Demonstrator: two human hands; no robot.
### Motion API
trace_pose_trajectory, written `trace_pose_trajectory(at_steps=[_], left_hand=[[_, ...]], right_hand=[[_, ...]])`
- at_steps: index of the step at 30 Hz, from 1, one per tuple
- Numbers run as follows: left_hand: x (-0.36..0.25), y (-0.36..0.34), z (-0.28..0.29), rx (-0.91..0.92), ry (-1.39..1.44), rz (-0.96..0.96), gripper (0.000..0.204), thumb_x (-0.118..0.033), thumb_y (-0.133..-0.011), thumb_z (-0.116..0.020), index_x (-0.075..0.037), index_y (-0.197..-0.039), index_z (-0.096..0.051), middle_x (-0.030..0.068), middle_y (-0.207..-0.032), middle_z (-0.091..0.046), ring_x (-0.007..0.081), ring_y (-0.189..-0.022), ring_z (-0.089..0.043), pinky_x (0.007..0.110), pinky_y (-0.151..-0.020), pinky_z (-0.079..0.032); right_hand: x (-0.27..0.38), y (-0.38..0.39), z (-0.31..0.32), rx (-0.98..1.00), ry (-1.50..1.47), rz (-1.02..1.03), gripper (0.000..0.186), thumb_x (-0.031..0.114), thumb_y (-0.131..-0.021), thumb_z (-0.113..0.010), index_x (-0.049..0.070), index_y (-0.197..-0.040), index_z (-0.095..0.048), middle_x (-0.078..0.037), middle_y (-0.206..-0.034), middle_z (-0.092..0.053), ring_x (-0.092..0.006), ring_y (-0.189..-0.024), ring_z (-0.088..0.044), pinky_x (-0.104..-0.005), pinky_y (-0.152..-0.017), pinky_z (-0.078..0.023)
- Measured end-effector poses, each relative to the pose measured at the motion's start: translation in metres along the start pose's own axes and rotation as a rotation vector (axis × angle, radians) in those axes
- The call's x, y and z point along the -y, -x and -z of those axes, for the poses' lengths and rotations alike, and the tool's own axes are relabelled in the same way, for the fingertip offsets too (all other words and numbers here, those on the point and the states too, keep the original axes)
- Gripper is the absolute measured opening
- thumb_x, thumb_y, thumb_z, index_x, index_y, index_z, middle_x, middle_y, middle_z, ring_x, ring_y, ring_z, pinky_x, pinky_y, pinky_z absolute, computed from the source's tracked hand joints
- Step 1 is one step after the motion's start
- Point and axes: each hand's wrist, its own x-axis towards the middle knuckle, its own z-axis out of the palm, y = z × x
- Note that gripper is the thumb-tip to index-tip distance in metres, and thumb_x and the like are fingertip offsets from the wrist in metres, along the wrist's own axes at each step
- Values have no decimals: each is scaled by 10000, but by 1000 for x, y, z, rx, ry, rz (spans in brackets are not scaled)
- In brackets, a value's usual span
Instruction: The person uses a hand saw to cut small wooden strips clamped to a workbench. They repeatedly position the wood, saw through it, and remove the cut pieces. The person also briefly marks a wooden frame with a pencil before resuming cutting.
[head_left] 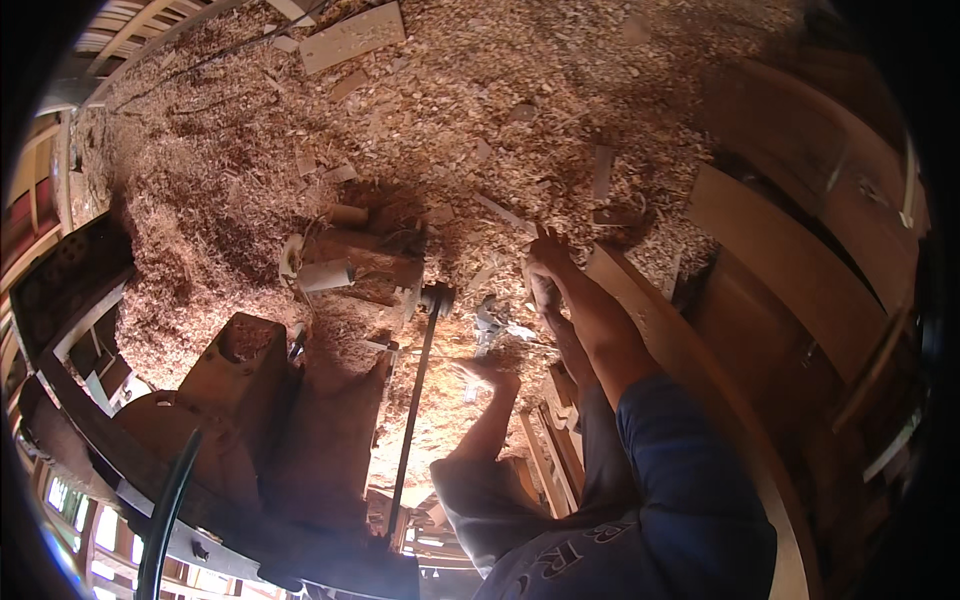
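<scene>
My right hand [548, 256] reaches down over the floor of wood shavings, with its fingers closed at the near end of a thin wood strip [504, 213]. The strip slants away to the far left. My bare feet show below the hand: the left foot [486, 372] rests in bright light, and the right foot lies partly behind my right forearm. Between them sits a small greyish object [490, 322] that I cannot make out. My left hand does not show.
On the left stands a dusty machine [340, 430] with a pulley [437, 296] and a long drive belt [413, 420]. A pale cylinder [327, 276] lies beyond it. Long boards [800, 270] lean at my right. A flat board [352, 38] lies far off among shavings.
</scene>
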Motion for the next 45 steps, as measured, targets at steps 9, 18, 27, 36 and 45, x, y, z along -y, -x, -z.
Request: trace_pose_trajectory(at_steps=[9,18,27,36,45], left_hand=[[36,21,8,-44,1008,471,283,-41,-938,-536,4,-1217,-557,55,-1111,-621,178,-1018,-599,270,-821,-468],[20,-1,72,-6,519,79,372,-153,-853,-645,-71,-1212,-595,132,-1256,-601,289,-1180,-544,493,-1008,-314],[76,75,226,-151,1966,827,286,-184,-1006,-574,-4,-1224,-619,148,-1131,-687,221,-1059,-659,352,-927,-534],[246,240,279,-529,1906,1133,123,-115,-985,-595,1,-993,-554,191,-1118,-650,276,-1043,-673,448,-909,-588],[283,309,261,-770,1608,1326,111,-106,-963,-638,-19,-952,-570,139,-977,-685,235,-978,-677,392,-943,-538]], right_hand=[[13,74,98,-18,-359,-14,171,184,-857,-638,21,-888,-598,-159,-730,-592,-373,-736,-611,-473,-649,-483],[111,314,399,-354,-1233,1,266,170,-985,-588,51,-1202,-491,-30,-858,-441,-157,-839,-466,-328,-728,-421],[259,528,374,317,-660,909,281,205,-973,-567,25,-1187,-600,-102,-1023,-672,-219,-933,-653,-311,-853,-493],[425,654,350,1205,-517,742,341,337,-1035,-504,23,-1031,-639,30,-641,-491,-61,-561,-449,-226,-527,-340],[486,703,300,1220,-286,606,347,378,-1032,-510,56,-954,-611,52,-610,-402,-60,-557,-374,-252,-509,-301]])
